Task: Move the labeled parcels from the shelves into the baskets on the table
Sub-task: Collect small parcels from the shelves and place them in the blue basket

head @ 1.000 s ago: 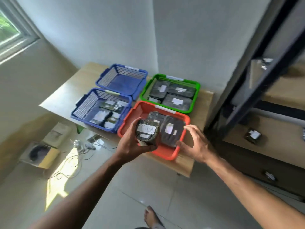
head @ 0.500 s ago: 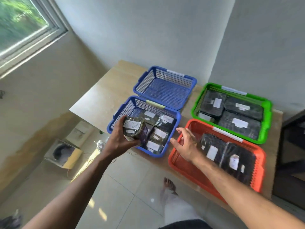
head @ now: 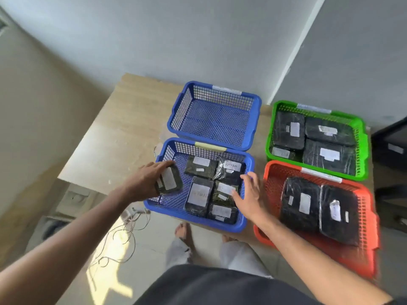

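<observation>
My left hand grips a small black parcel with a white label and holds it low inside the left part of the near blue basket. That basket holds several labelled black parcels on its right side. My right hand is empty, fingers spread, over the basket's right wall. The far blue basket is empty. The green basket holds several parcels. Two large parcels lie in the red basket.
All the baskets stand on a light wooden table against a grey wall. Loose cables lie on the tiled floor at the left. My bare feet stand by the table's front edge. A dark shelf frame shows at the right.
My left hand has carried the parcel from the basket's near-left rim down into the near blue basket. My right hand has shifted from the gap beside the red basket onto the blue basket's right wall.
</observation>
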{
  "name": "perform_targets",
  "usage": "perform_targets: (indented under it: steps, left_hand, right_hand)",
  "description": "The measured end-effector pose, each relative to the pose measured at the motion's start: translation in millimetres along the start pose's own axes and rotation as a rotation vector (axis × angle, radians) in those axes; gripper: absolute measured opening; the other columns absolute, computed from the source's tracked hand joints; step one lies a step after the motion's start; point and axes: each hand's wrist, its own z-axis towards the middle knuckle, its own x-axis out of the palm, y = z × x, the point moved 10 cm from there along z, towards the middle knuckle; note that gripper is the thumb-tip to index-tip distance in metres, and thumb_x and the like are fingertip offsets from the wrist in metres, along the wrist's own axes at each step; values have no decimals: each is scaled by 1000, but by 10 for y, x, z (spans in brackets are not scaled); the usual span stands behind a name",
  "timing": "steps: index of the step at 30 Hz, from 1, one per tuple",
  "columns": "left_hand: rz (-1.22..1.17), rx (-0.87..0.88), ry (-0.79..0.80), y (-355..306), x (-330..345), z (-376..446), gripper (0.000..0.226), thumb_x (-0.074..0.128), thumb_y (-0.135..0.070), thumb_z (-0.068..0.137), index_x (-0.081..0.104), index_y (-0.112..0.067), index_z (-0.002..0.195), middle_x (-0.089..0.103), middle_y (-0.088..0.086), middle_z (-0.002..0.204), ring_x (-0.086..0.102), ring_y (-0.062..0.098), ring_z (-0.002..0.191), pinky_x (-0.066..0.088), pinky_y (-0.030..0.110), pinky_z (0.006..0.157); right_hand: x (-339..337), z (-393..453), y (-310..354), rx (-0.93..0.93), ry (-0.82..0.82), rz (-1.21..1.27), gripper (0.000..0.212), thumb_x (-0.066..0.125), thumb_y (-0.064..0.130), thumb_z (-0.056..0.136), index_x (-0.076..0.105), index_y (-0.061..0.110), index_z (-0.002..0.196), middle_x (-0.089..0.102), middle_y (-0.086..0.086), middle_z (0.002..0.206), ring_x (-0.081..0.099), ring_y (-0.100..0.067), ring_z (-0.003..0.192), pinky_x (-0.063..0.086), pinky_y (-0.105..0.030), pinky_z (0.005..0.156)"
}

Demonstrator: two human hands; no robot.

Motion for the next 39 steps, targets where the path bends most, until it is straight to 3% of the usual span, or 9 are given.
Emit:
perform_targets:
  steps: [8, 13, 17, 21, 25, 29, 33, 36, 39]
  left_hand:
    - [239, 406, 291, 40, 600, 241, 104, 84, -16, 77, 19, -34, 157, 57, -4, 136, 61, 17, 115, 53, 37, 99]
    - [4, 447, 392, -53, 777, 127, 99, 79, -11, 82, 21, -23, 161, 47, 3, 143, 55, 22, 125, 54, 34, 99]
    - [-161, 429, 440, 33, 764, 155, 108, 87, -29, 76, 20, -15, 159, 46, 2, 136, 58, 16, 115, 52, 17, 93]
    - [-191, 428, 394, 72, 758, 112, 104, 86, -35, 76, 25, -14, 157, 49, 3, 130, 55, 13, 110, 46, 6, 89]
    - [-203, 391, 411, 125, 787, 120, 112, 88, -42, 74, 20, -18, 159, 49, 2, 137, 55, 17, 116, 52, 26, 98]
    - [-230, 332, 406, 192, 781, 101, 123, 89, -53, 67, 18, -18, 161, 49, 4, 147, 53, 18, 123, 45, 25, 105]
    - [-178, 296, 379, 158, 761, 70, 131, 83, -66, 64, 10, -19, 163, 39, 7, 157, 45, 22, 137, 40, 32, 112]
    - [-97, 325, 242, -110, 627, 60, 128, 62, -89, 68, 8, -23, 163, 21, 2, 167, 27, 22, 151, 30, 39, 120]
    - [-72, 401, 92, -657, 478, 81, 108, 51, -85, 81, 18, -21, 162, 21, 1, 168, 24, 22, 152, 27, 41, 122]
  right_hand:
    - [217, -105, 89, 230, -61, 43, 70, 66, 29, 91, 32, 15, 151, 3, -8, 166, 27, -35, 145, 38, -44, 111]
    - [268, -67, 94, 236, -89, 36, 73, 69, 31, 87, 33, 15, 148, 0, -1, 164, 28, -33, 145, 38, -47, 113]
    - [263, -74, 85, 240, -101, -21, 75, 71, 34, 85, 35, 15, 147, -1, -5, 165, 26, -34, 146, 35, -46, 116]
    - [271, -87, 95, 257, -79, -52, 77, 70, 38, 87, 32, 17, 150, -4, -4, 165, 20, -31, 149, 31, -46, 119]
    - [259, -84, 70, 271, -78, -40, 77, 70, 37, 87, 31, 19, 150, -5, 0, 165, 21, -31, 148, 33, -46, 118]
    - [233, -92, 93, 275, -72, -18, 76, 70, 36, 88, 29, 20, 150, -7, 5, 164, 20, -30, 149, 34, -47, 117]
    - [215, -92, 138, 261, -47, 13, 77, 68, 35, 91, 23, 23, 153, -10, 3, 165, 7, -28, 153, 25, -47, 122]
    - [46, -143, 184, 224, -110, -11, 74, 65, 37, 92, 26, 20, 153, 3, -9, 166, 8, -29, 154, 18, -47, 124]
    - [-242, -305, 210, 154, -219, -7, 68, 66, 34, 92, 37, 10, 149, 25, -18, 160, 21, -34, 150, 22, -45, 122]
